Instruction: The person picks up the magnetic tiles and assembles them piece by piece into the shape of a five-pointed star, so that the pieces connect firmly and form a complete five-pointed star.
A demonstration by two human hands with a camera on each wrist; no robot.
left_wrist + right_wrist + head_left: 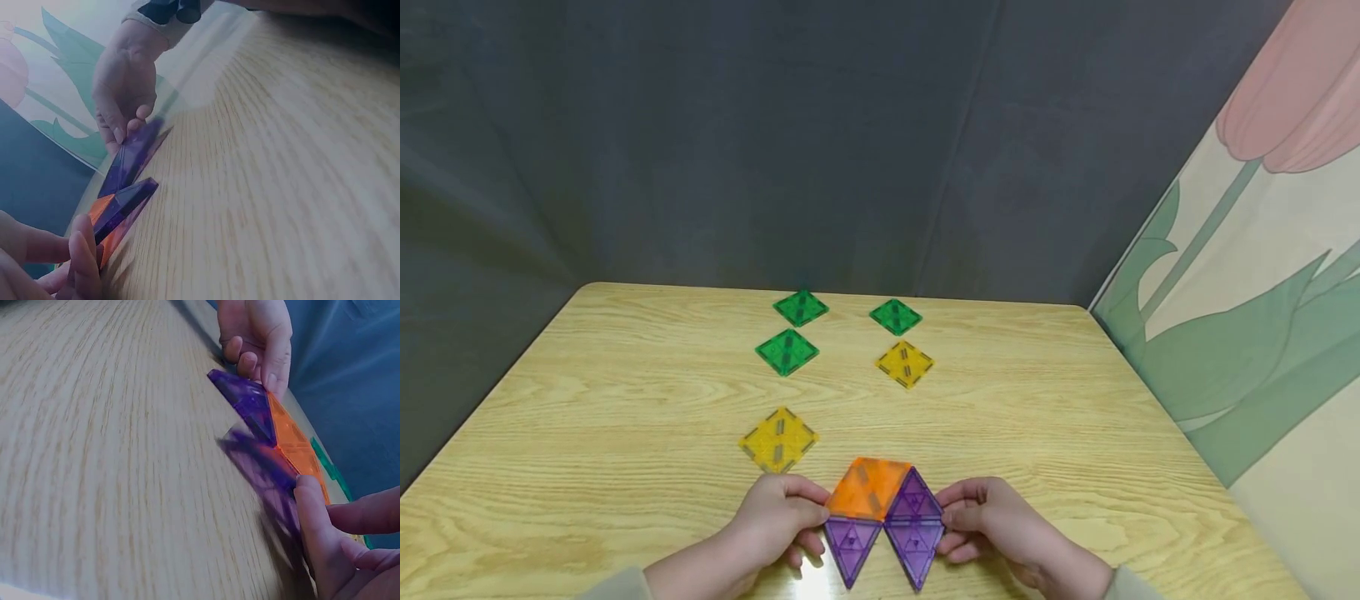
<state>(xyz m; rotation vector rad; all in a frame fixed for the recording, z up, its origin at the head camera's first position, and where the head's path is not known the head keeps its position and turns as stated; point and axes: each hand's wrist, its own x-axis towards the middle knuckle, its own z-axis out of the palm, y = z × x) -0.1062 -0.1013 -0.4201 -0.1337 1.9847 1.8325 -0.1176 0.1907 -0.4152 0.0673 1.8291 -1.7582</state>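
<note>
An orange diamond magnetic tile [868, 488] joins several purple triangular tiles [914, 533] near the table's front. One purple triangle [852, 548] points toward me below the orange tile; the others sit edge to edge at its right. At the left corner, where orange meets purple, my left hand [772, 521] pinches the joined piece. My right hand [1003, 523] pinches the right corner of the purple pair. Both wrist views show the piece held slightly above the wood, with its reflection beneath. Fingers partly cover its outer corners.
Yellow diamond tiles [778, 441] [906, 364] lie flat beyond the hands. Green diamond tiles [787, 352] [801, 308] [896, 317] lie toward the table's [647, 400] back edge. A dark curtain [775, 142] hangs behind, and a tulip-patterned cloth [1247, 317] is at the right.
</note>
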